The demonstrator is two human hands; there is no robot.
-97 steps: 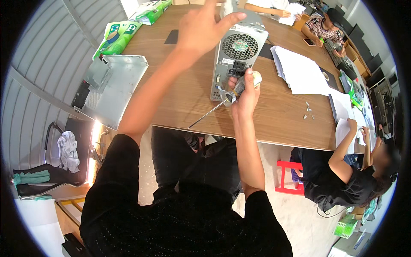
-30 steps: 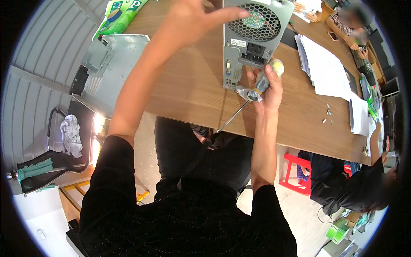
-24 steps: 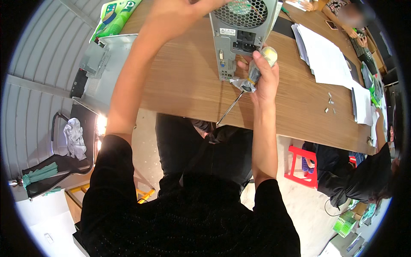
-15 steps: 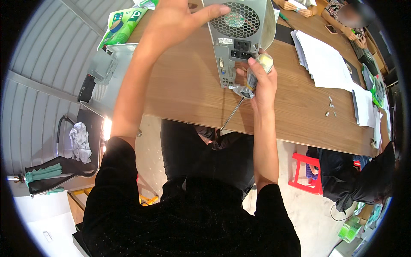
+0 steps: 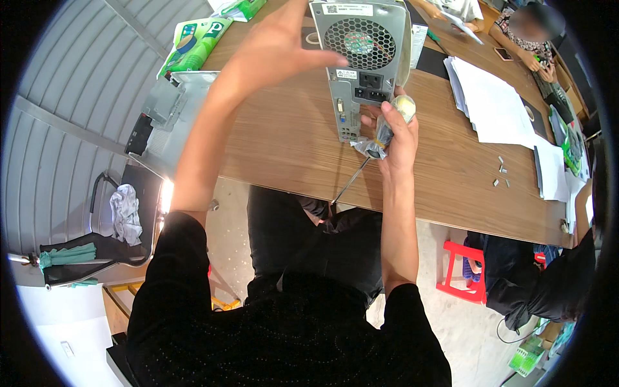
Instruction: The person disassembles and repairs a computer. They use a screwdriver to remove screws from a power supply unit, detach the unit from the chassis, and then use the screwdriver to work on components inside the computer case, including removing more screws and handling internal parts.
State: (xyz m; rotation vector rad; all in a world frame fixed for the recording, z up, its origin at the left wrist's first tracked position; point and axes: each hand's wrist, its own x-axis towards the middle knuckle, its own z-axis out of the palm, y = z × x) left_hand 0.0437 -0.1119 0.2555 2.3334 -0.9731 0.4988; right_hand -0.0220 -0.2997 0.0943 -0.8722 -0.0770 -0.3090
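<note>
A grey computer case (image 5: pixel 351 84) stands on the wooden table in front of me. Its back panel, with a honeycomb fan grille and power sockets, faces me. My left hand (image 5: pixel 274 55) is beside the case's upper left, open, its thumb stretched out by the grille's edge. Part of its fingers runs out at the top edge. Low on the case's right side, my right hand (image 5: pixel 401 138) is closed around a screwdriver (image 5: pixel 349 184). Its handle is wrapped in clear plastic and has a yellowish end. The thin metal shaft slants down-left past the table's front edge.
A detached metal side panel (image 5: pixel 177 119) lies at the left, near a green package (image 5: pixel 193 48). White papers (image 5: pixel 490 106) and small metal bits (image 5: pixel 501 169) are on the right. Co-workers sit at the far right, one near a red stool (image 5: pixel 461 274). A dark chair (image 5: pixel 138 248) stands left.
My left hand has moved down, its thumb going from the upper grille to the grille's lower left edge. My right hand keeps hold of the screwdriver. The whole view has shifted slightly.
</note>
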